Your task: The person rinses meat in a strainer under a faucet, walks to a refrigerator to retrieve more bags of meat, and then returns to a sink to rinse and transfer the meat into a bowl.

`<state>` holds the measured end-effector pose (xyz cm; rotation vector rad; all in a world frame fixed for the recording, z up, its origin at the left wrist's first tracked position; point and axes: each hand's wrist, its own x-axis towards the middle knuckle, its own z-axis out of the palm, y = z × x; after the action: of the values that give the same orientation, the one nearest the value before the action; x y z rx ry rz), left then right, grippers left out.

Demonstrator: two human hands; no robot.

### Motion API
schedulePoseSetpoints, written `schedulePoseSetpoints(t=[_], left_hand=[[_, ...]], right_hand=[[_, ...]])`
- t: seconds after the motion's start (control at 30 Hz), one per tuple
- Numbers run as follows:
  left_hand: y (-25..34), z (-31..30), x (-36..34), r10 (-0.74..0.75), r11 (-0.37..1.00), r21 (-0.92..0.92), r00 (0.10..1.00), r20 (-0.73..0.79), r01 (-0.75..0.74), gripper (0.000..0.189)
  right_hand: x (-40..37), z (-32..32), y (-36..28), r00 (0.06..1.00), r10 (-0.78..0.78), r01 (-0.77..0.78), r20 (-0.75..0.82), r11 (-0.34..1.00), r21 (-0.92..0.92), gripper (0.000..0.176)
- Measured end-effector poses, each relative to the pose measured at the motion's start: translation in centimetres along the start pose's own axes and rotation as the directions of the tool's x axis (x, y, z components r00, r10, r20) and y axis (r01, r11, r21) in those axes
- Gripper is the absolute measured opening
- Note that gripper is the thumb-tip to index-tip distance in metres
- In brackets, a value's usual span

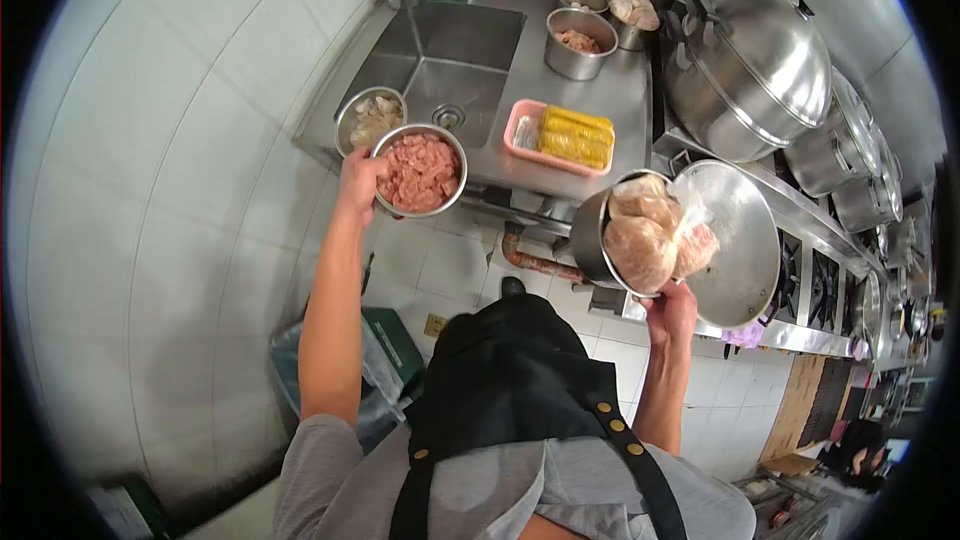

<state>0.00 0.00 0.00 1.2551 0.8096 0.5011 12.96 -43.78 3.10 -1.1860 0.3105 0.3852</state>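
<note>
My left hand [365, 182] is closed on the rim of a round metal bowl [462, 180] full of raw pink meat pieces [420, 172]. Just behind it, at the left end of the sink counter, stands another metal bowl [340, 130] with pale pieces [375, 120] in it. On the right, my right hand [670, 312] grips the near rim of a deep metal pot [588, 232], its fingers partly hidden beneath. Clear plastic bags of pale minced meat [640, 250] fill this pot, which is tilted toward me.
A steel sink [440, 80] lies ahead, with a pink tray [520, 145] of yellow wrapped rolls [578, 138] beside it. Behind are a meat pot [580, 60] and smaller containers. A wide wok [735, 250], a large lidded steamer [745, 70] and burners [825, 290] line the right.
</note>
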Motion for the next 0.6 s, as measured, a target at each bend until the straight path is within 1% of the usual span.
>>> schedulePoseSetpoints(t=[0.07,0.1,0.17,0.2,0.23,0.27,0.3,0.33,0.37,0.4,0.43,0.47,0.5,0.53,0.57,0.6], left_hand=[[1.3,0.8,7.8,-0.061,0.998,0.005,0.998,0.012,0.061,0.039],[1.5,0.2,11.9,-0.056,0.998,0.012,0.998,0.031,0.055,0.039],[1.4,-0.2,20.4,-0.091,0.978,0.2,0.985,0.149,0.06,0.03],[1.2,0.7,23.2,-0.055,0.979,0.201,0.986,0.159,0.023,0.026],[1.2,0.9,25.1,-0.051,0.968,0.252,0.969,0.242,-0.012,0.024],[-3.8,2.3,33.4,-0.149,0.961,0.276,0.897,0.415,0.032,0.026],[-2.3,5.7,34.3,-0.254,0.967,0.178,0.728,0.637,0.182,0.03],[-8.6,4.8,42.4,-0.427,0.896,0.231,0.591,0.685,0.38,0.034],[-8.5,7.2,44.2,-0.49,0.859,0.347,0.407,0.771,0.377,0.035],[-8.9,7.5,44.6,-0.522,0.851,0.356,0.542,0.659,0.386,0.035],[-9.4,7.8,44.8,-0.537,0.843,0.361,0.663,0.521,0.399,0.035],[-9.7,7.7,44.7,-0.535,0.836,0.361,0.759,0.37,0.414,0.035],[-11.1,6.6,47.3,-0.545,0.813,0.423,0.779,0.31,0.4,0.036],[-13.6,6.3,50.1,-0.585,0.761,0.516,0.759,0.285,0.393,0.037],[-16.2,4.5,51.5,-0.615,0.712,0.574,0.753,0.233,0.404,0.038],[-18.3,4.1,52.7,-0.639,0.658,0.646,0.741,0.205,0.388,0.039]], right_hand=[[4.0,3.8,0.3,0.997,0.068,-0.065,0.037,0.996,-0.06,0.033],[5.0,6.4,0.7,0.998,0.057,-0.056,0.026,0.997,-0.046,0.033],[5.6,11.7,1.2,0.999,0.007,-0.008,0.035,1.0,0.005,0.028],[5.7,14.9,1.0,0.999,-0.033,0.036,-0.032,0.994,0.104,0.028],[7.7,16.5,1.0,1.0,0.014,-0.013,-0.007,0.993,0.118,0.029],[9.6,17.0,1.4,0.997,-0.046,0.052,-0.061,0.993,0.11,0.029],[12.3,18.2,1.5,0.988,-0.039,0.046,-0.147,0.998,0.048,0.027],[13.2,21.5,-1.2,0.99,0.008,0.0,-0.143,0.998,0.058,0.026],[15.8,21.0,0.3,0.975,0.057,-0.036,-0.215,0.994,0.102,0.021],[16.9,22.2,0.4,0.933,0.071,-0.036,-0.353,0.994,0.105,0.015],[16.7,24.4,-1.4,0.926,-0.002,0.054,-0.378,0.99,0.127,0.013],[16.4,26.2,-1.9,0.925,-0.008,0.079,-0.38,0.982,0.171,0.011],[15.8,28.7,-2.2,0.924,-0.018,0.107,-0.381,0.971,0.212,0.009],[15.0,31.2,-2.4,0.887,-0.05,0.173,-0.459,0.958,0.23,0.009],[14.7,33.5,-2.3,0.875,-0.022,0.141,-0.484,0.967,0.211,0.008],[15.2,35.8,-1.9,0.86,0.006,0.108,-0.51,0.975,0.194,0.007]])
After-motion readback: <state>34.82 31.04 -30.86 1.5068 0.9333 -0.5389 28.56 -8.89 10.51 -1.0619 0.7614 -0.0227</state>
